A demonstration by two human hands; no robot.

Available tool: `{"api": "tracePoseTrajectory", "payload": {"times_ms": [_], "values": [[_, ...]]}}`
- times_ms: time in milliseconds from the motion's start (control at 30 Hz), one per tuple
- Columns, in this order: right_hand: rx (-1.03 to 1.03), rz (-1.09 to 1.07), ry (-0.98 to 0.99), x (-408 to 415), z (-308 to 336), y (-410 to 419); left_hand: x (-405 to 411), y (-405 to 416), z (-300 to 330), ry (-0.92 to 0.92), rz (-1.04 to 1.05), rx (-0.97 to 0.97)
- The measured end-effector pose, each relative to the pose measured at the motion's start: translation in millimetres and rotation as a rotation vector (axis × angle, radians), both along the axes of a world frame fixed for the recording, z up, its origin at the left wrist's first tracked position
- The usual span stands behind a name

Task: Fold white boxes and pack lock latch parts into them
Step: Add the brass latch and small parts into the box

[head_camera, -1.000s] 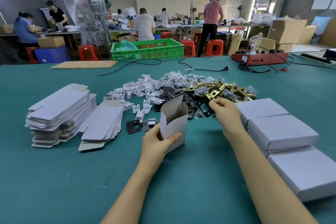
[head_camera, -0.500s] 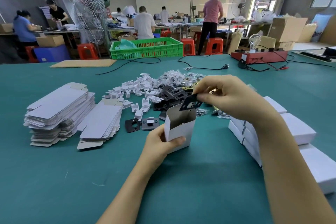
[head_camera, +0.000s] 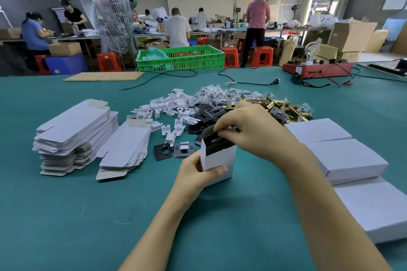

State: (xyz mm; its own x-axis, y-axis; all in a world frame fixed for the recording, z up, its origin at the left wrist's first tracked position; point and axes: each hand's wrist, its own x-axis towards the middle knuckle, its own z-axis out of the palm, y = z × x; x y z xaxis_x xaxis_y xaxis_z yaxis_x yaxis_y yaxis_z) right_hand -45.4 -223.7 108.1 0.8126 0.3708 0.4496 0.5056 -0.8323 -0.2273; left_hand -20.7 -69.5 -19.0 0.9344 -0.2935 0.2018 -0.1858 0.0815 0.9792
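Note:
An open white box (head_camera: 221, 160) stands upright on the green table, gripped at its lower left corner by my left hand (head_camera: 193, 175). My right hand (head_camera: 248, 128) is over the box's mouth and pinches a black latch plate (head_camera: 217, 142) that sits partly inside the box. Behind lies a heap of parts: black plates (head_camera: 203, 116), brass latch bodies (head_camera: 277, 105), small white plastic pieces (head_camera: 167, 105) and bagged screws (head_camera: 214, 94). Two loose black plates (head_camera: 172, 150) lie left of the box.
Two stacks of flat unfolded white boxes (head_camera: 77, 132) sit at the left. Closed white boxes (head_camera: 343, 158) are lined up at the right. A green crate (head_camera: 182, 57), cables and a red tester (head_camera: 317, 69) stand at the table's far edge. People work at benches behind.
My right hand took a black plate from the heap, carried it to the box and has lowered it into the mouth. My left hand kept hold of the box.

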Motion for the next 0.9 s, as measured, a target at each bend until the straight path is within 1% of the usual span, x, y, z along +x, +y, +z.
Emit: {"api": "tracePoseTrajectory", "payload": {"times_ms": [233, 367, 467, 567, 667, 767, 900], "values": [[0.092, 0.039, 0.019, 4, -5, -4, 1, 1, 0, 0.025, -0.001, 0.006], [0.238, 0.018, -0.004, 1, 0, -16, 2, 1, -2, 0.023, 0.001, 0.009], [0.338, -0.072, -0.046, 0, 2, -30, 3, 1, -2, 0.04, 0.014, 0.004], [0.39, -0.223, -0.058, 0, 2, -49, 4, 2, -3, 0.091, 0.035, -0.034], [0.443, -0.358, -0.018, 2, -2, -67, 7, 4, -4, 0.162, 0.172, -0.109], [0.484, -0.44, 0.039, 3, -6, -78, 12, 8, -4, 0.2, 0.33, -0.175], [0.6, -0.472, 0.086, 10, -13, -76, 15, 11, -3, 0.227, 0.391, -0.223]]}}
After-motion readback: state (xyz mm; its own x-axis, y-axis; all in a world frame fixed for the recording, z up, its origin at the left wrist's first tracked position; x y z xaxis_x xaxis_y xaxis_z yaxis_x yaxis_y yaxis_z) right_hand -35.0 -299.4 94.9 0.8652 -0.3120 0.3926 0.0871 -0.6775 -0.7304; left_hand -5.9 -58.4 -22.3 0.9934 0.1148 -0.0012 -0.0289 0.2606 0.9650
